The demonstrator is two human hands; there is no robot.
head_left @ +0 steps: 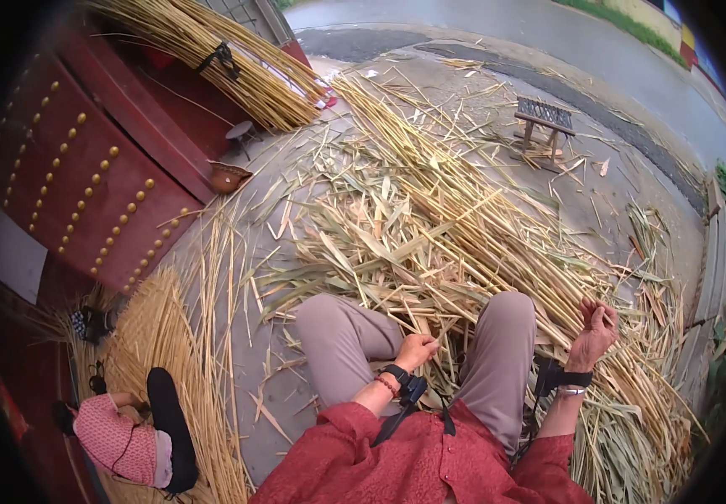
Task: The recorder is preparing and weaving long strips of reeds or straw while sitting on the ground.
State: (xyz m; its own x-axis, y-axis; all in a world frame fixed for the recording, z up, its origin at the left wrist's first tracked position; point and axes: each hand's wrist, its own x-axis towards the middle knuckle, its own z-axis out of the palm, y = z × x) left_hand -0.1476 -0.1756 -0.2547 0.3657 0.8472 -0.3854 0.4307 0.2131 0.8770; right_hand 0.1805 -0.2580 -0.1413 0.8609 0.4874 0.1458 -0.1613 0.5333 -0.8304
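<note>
Between my knees, my left hand [418, 349] is closed with its fingertips together; whatever they pinch is too small to make out. Off to the right, my right hand [595, 336] is raised with curled fingers and the thumb against them, and I cannot make out anything in it. Beneath and beyond that hand runs a long pile of yellowish reed stalks [472, 214], slanting from the upper middle to the lower right. Loose dry leaves and husks [363, 244] heap up in front of my knees. More pale green leaves [623, 449] lie beside my right forearm.
A tied bundle of stalks [237, 67] leans by a red studded door [94, 168]. At lower left a person in a patterned pink top [119, 441] bends over a woven reed mat [157, 328]. A small stool [541, 126] stands beyond the pile, a brown bowl [228, 177] by the door.
</note>
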